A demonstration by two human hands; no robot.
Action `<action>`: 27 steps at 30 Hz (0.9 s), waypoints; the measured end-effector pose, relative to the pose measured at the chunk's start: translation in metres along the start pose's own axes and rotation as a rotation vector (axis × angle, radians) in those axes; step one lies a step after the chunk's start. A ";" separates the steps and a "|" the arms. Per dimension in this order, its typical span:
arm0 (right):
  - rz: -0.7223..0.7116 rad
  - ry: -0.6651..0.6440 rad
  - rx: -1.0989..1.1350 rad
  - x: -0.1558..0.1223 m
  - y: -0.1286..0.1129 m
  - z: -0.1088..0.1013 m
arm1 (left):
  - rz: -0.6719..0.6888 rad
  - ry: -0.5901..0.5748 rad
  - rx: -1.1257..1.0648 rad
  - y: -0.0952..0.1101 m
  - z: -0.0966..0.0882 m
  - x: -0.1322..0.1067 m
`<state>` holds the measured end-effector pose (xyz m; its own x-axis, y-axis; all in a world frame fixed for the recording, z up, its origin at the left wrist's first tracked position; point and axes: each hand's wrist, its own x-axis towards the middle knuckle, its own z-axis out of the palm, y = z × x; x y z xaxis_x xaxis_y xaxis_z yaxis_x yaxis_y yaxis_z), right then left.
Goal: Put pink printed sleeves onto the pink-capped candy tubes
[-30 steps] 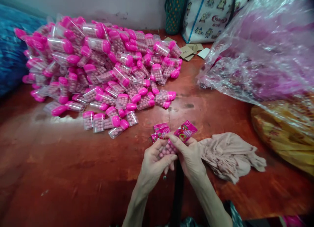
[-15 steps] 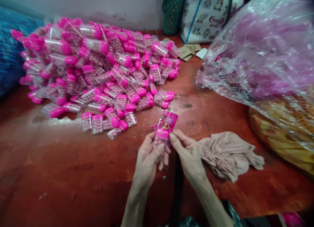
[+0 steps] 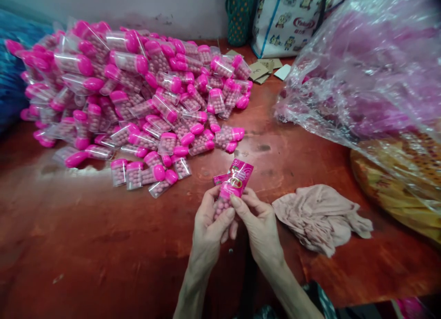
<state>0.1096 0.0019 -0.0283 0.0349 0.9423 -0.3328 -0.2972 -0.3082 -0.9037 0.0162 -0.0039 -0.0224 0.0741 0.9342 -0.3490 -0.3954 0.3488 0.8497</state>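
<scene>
Low over the table's near middle, my left hand (image 3: 207, 225) is closed round a small clear container of pink balls (image 3: 221, 209), thumb across its front. A shiny pink printed wrapper (image 3: 242, 174) covers the container's top end and sticks up beyond it, tilted to the right. My right hand (image 3: 263, 222) pinches the wrapper's lower edge, thumb in front and fingers behind. Another small pink printed piece (image 3: 219, 179) shows just behind my left fingers; whether it is held or lies on the table, I cannot tell.
A large heap of pink-capped containers (image 3: 165, 107) covers the table's back left. To the right lie a crumpled beige cloth (image 3: 320, 218) and a clear plastic bag (image 3: 344, 80) with pink contents. Behind are cardboard pieces (image 3: 260, 71), a printed bag (image 3: 289, 22) and a blue bag (image 3: 20, 71).
My right thumb has slid down and left along the wrapper, closer to my left thumb. The wrapper leans further right, and the pink cap below it shows less.
</scene>
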 end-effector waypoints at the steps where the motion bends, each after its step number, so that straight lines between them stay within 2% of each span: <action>1: 0.029 -0.010 0.032 0.002 -0.001 -0.003 | -0.004 -0.018 0.009 0.000 0.000 0.000; 6: 0.138 0.075 0.095 0.011 -0.008 -0.009 | -0.097 -0.079 0.157 0.002 0.003 -0.006; 9: 0.209 0.045 0.140 0.010 -0.013 -0.006 | -0.102 -0.060 0.204 0.003 0.004 -0.008; 15: 0.288 0.023 0.125 0.002 -0.011 0.002 | -0.132 -0.075 0.115 0.000 0.007 -0.008; 20: 0.278 0.050 0.076 0.001 -0.005 0.001 | -0.130 -0.006 0.045 -0.008 0.012 -0.006; 23: 0.261 0.001 0.079 0.001 -0.009 0.000 | -0.103 0.017 -0.038 -0.006 0.013 -0.004; 27: 0.211 -0.154 0.208 0.000 -0.017 -0.002 | -0.054 -0.015 -0.135 0.003 0.008 -0.001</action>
<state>0.1168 0.0068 -0.0136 -0.1883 0.8740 -0.4479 -0.4715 -0.4805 -0.7394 0.0224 -0.0033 -0.0163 0.1121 0.9159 -0.3855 -0.5099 0.3860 0.7688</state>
